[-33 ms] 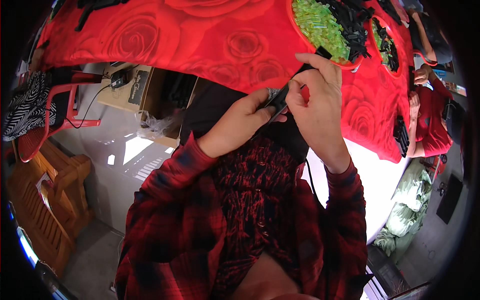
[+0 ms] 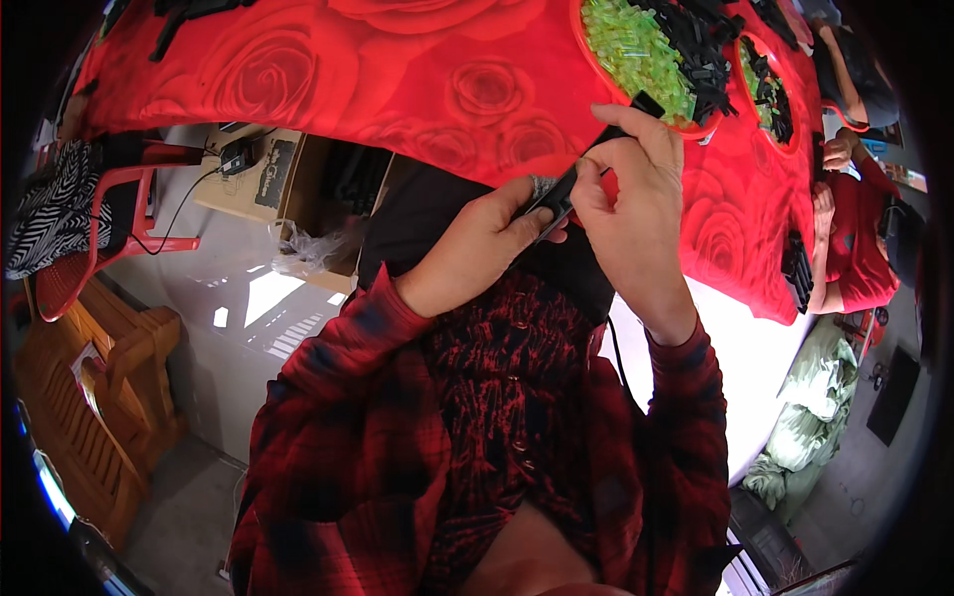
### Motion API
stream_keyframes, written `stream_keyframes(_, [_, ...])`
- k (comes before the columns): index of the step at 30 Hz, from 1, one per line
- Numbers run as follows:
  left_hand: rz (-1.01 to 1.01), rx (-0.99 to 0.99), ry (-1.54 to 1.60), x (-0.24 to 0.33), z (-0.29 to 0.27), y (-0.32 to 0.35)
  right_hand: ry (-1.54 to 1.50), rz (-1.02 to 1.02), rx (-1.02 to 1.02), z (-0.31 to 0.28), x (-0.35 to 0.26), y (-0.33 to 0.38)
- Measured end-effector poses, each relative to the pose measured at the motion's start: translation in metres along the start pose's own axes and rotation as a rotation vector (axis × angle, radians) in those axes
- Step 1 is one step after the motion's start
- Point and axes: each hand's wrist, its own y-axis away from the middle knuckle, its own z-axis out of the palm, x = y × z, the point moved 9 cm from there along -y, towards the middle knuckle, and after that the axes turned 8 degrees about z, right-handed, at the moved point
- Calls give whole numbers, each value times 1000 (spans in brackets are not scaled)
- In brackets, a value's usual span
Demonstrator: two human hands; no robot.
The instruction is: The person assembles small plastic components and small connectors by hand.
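Observation:
A long, narrow black bar, apparently plastic, slants up to the right between my hands, above my lap by the table's edge. My left hand is closed round its lower part, thumb on top. A shiny silvery wrap or ring shows at its forefinger. At the upper part, my right hand is closed on the bar, thumb and a finger pinched together and another finger crossing near the end. Whether a small piece sits in that pinch is hidden.
A red rose-patterned cloth covers the table. An orange-rimmed tray holds yellow-green pieces and black parts; a smaller tray stands beside it. An open cardboard box lies left, near a red chair. Another person sits right.
My right hand and the bar's upper end have shifted very slightly to the right. Both hands keep their hold on the bar.

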Motion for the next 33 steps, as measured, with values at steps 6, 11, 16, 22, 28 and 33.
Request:
stream_keyframes(6, [7,107,-224,-7,-7,0,19,-56,20,0,-5,3])
stream_keyframes(11, [11,175,-132,-10,-9,1,-7,-61,29,-1,-8,3])
stream_keyframes(16, [-48,177,-199,-7,-9,2,4,-71,22,-1,-8,2])
stream_keyframes(22, [6,81,-52,-10,-3,-1,-93,47,-29,5,4,1])
stream_keyframes(28, [-14,91,110,-10,3,0,-128,118,-78,16,13,0])
stream_keyframes(33, [24,86,113,-6,1,3,42,69,-85,18,8,-3])
